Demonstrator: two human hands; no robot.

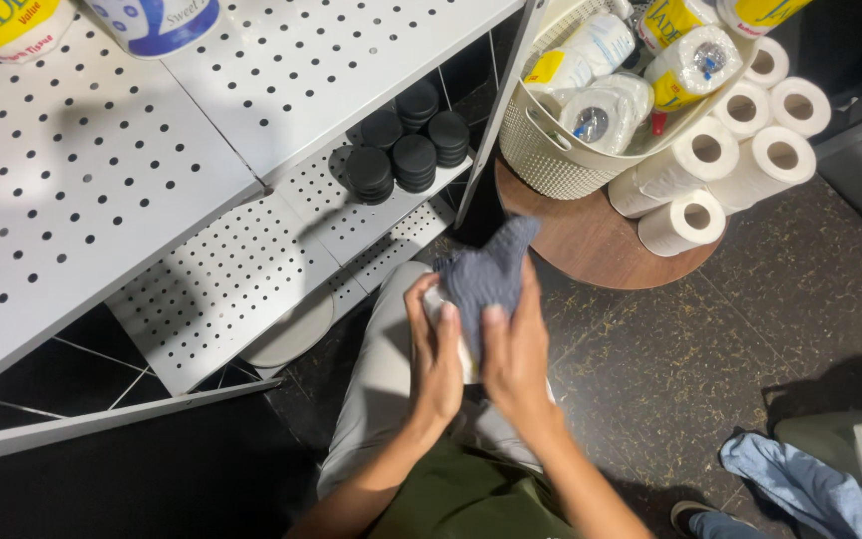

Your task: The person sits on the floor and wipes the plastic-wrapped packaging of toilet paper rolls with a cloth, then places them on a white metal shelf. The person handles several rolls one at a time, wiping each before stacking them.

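Right now you are pressing the grey cloth [486, 279] onto a small white object [438, 309] above your lap; your left hand [435, 359] is cupping it, fingers curled, while your right hand [516, 359] is pinching the cloth, so keep that grip steady.

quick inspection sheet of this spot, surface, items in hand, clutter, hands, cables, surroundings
surface: dark speckled floor; white perforated shelves
job's things: grey cloth pressed over a white object, mostly hidden
clutter: black discs stacked on a lower shelf; tissue rolls on a round wooden stool; white basket of wrapped rolls
hands: left hand cups the white object; right hand holds the cloth
cables: nothing seen
surroundings: light blue fabric lower right
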